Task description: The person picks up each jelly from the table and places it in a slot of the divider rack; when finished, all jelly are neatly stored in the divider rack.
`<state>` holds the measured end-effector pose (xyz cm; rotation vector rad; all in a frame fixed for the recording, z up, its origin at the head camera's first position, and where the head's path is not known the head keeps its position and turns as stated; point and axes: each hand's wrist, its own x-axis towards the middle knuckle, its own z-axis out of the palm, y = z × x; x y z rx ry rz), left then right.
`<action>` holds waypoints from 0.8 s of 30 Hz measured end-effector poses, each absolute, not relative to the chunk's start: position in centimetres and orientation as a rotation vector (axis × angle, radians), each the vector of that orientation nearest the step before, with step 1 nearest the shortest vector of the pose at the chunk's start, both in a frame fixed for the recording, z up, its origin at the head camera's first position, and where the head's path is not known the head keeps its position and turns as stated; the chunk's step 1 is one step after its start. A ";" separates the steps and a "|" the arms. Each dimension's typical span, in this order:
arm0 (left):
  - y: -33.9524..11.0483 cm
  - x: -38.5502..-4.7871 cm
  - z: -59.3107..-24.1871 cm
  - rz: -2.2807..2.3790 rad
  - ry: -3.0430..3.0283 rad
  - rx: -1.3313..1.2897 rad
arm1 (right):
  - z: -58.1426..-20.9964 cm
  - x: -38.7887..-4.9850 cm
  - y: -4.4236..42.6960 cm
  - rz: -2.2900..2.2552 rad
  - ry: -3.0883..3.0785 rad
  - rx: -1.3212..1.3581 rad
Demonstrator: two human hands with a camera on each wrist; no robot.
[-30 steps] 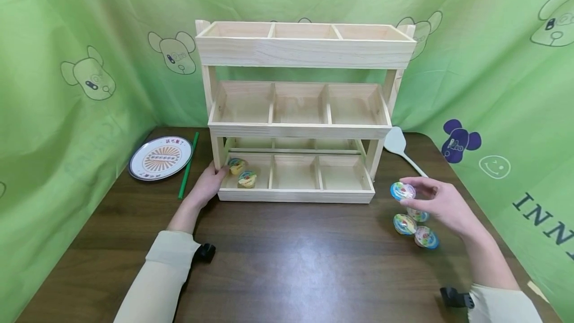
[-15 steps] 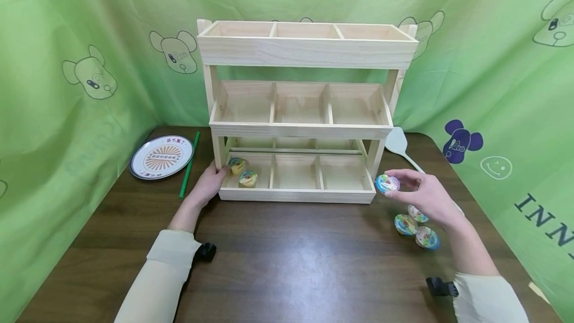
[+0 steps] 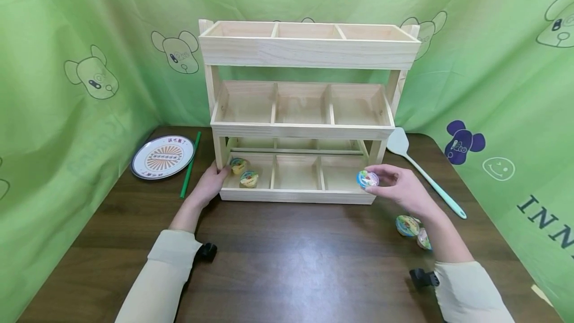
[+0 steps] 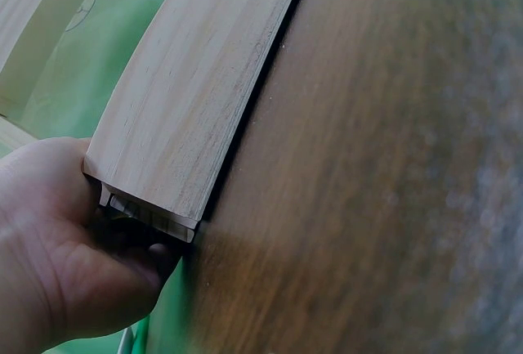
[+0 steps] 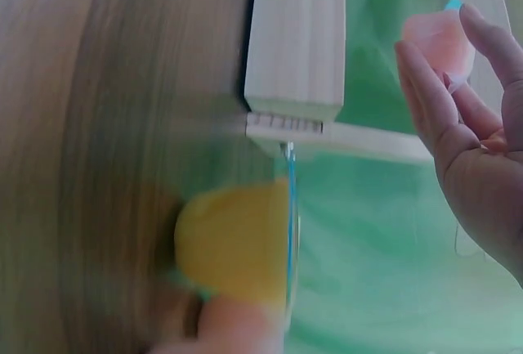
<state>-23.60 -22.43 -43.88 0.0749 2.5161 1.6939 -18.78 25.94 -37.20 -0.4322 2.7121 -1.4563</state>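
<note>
My right hand (image 3: 401, 188) pinches a jelly cup (image 3: 366, 179) between thumb and fingers, at the right end of the rack's bottom tier. The right wrist view shows this cup (image 5: 440, 42) with pink contents. At the left end, my left hand (image 3: 209, 183) holds the side of the wooden three-tier rack (image 3: 296, 197); in the left wrist view it grips the end of the front board (image 4: 196, 92). Two yellow jelly cups (image 3: 248, 179) lie in the bottom left compartment. More jelly cups (image 3: 406, 226) lie on the table by my right forearm, partly hidden by it.
A white plate (image 3: 163, 157) and a green stick (image 3: 190, 166) lie left of the rack. To its right is a pale spatula (image 3: 430, 178) with a light green handle. Green printed cloth (image 3: 112, 9) hangs around the brown table (image 3: 291, 263).
My right hand has carried the jelly cup leftward, from above the other cups to the bottom tier's right end. The left hand stays on the rack.
</note>
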 end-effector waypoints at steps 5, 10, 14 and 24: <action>-22.5 -23.7 -44.0 1.698 2.518 0.070 | -37.5 -19.6 24.4 -1.550 2.595 -0.426; -22.4 -23.7 -43.9 1.699 2.509 0.067 | -37.7 -20.3 22.9 -1.613 2.503 -0.426; -22.4 -23.6 -43.8 1.719 2.489 0.070 | -37.9 -20.9 21.7 -1.636 2.472 -0.458; -22.5 -23.7 -43.9 1.684 2.517 0.064 | -38.5 -22.2 18.9 -1.646 2.442 -0.513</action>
